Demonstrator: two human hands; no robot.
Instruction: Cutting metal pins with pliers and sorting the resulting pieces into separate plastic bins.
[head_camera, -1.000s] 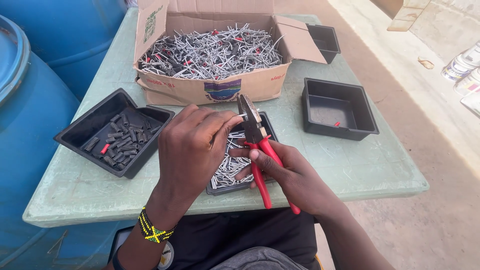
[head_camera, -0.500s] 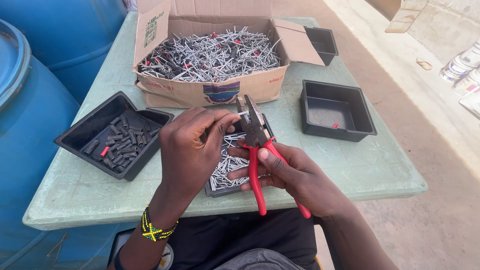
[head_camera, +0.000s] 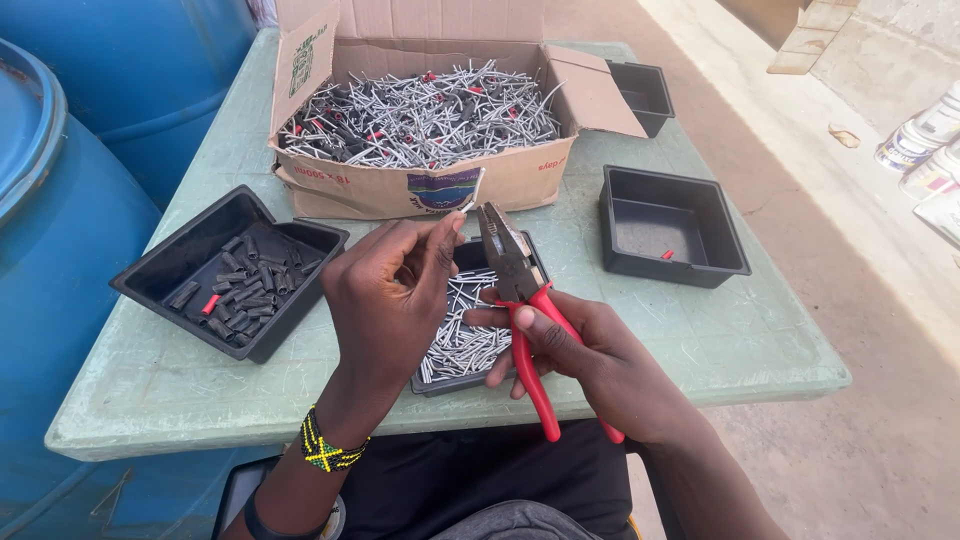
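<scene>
Your left hand (head_camera: 385, 300) pinches a small metal pin (head_camera: 472, 192) between thumb and fingertips, raised above the middle tray (head_camera: 478, 255) of loose pins. Your right hand (head_camera: 590, 355) is wrapped around the red handles of the pliers (head_camera: 515, 290), whose jaws stand slightly apart just beside the pin. On the green worktop (head_camera: 760, 340), a cardboard box (head_camera: 430, 180) heaped with pins sits behind, a black tray of dark sleeves (head_camera: 160, 280) lies to the left, and a nearly bare black tray (head_camera: 720, 220) to the right.

Open brown cardboard box (head_camera: 420, 185), coloured front label, on green table (head_camera: 700, 330).
</scene>
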